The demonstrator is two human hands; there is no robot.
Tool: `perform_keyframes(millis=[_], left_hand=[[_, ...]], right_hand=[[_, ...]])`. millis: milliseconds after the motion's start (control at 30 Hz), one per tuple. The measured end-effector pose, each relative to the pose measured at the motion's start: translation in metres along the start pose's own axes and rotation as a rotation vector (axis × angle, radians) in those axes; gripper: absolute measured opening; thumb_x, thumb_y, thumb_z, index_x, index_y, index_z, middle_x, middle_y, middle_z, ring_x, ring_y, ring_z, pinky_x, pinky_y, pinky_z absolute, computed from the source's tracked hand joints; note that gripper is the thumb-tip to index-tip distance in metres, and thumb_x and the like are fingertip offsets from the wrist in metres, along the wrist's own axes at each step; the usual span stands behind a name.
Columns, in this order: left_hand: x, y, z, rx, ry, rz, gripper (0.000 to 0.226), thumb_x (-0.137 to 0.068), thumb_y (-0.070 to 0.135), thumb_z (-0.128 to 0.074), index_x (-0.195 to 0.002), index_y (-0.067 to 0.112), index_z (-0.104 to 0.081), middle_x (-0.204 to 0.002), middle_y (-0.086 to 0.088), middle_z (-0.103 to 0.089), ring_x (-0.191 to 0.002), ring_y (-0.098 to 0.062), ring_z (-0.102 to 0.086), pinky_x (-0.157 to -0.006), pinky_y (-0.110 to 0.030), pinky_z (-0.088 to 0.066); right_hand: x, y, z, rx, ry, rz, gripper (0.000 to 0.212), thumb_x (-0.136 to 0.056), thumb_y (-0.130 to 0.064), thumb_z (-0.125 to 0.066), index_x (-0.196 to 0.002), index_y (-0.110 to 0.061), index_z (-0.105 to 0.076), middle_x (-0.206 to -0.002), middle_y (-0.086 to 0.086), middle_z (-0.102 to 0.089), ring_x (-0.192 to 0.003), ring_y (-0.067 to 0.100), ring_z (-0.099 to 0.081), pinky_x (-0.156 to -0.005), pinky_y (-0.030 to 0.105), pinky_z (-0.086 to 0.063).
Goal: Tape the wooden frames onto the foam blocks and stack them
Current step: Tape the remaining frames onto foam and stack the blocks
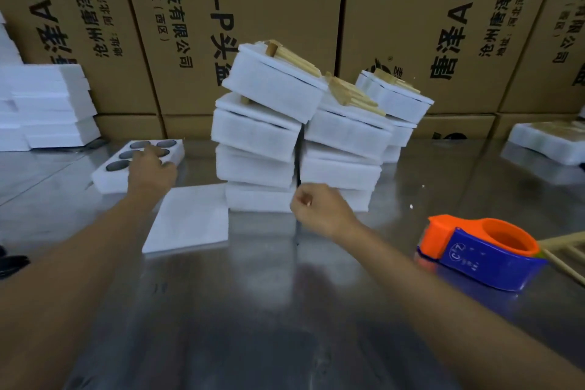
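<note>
Tall cardboard boxes (278, 10) stand as a wall behind the steel table (253, 310). In the middle of the table rise the stacks of finished foam blocks (259, 136), each with a wooden frame (296, 57) on top; the left stack leans a little. A flat foam sheet (190, 218) lies in front of them. To the left of it is the next foam block (110, 177), the one with dark round holes, with its long side running away to the right. The left hand (152, 168) rests on this block, fingers over its top; I cannot tell whether they grip it, because the hand is blurred. The right hand (319, 209) is curled into a loose fist and seems to hold nothing. The tape dispenser (481, 250) lies to its right, near loose wooden frames (563, 250) at the table edge. So the left hand is clearly nearer to the block, and the right hand nearer to the tape.
</note>
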State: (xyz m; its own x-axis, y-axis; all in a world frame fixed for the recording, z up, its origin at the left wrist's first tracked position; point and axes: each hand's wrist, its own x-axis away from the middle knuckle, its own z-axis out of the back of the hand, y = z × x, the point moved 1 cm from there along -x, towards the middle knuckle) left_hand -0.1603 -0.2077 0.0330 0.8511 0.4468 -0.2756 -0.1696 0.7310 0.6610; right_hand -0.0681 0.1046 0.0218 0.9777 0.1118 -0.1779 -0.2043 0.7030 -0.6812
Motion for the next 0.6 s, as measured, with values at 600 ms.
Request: perform_keyframes(millis=[600], left_hand=[[-0.066, -0.073, -0.053, -0.427, -0.048, -0.032, 0.071, -0.086, 0.010, -0.068, -0.149, 0.017, -0.036, -0.152, -0.015, -0.036, -0.142, -0.037, -0.024, -0.110, -0.055, -0.034]], right_hand=[[0.001, 0.076, -0.070, 0.435, 0.128, 0.170, 0.029, -0.086, -0.037, -0.036, -0.105, -0.024, -0.055, -0.106, -0.006, -0.048, -0.101, 0.018, -0.044, -0.087, 0.034, -0.038]])
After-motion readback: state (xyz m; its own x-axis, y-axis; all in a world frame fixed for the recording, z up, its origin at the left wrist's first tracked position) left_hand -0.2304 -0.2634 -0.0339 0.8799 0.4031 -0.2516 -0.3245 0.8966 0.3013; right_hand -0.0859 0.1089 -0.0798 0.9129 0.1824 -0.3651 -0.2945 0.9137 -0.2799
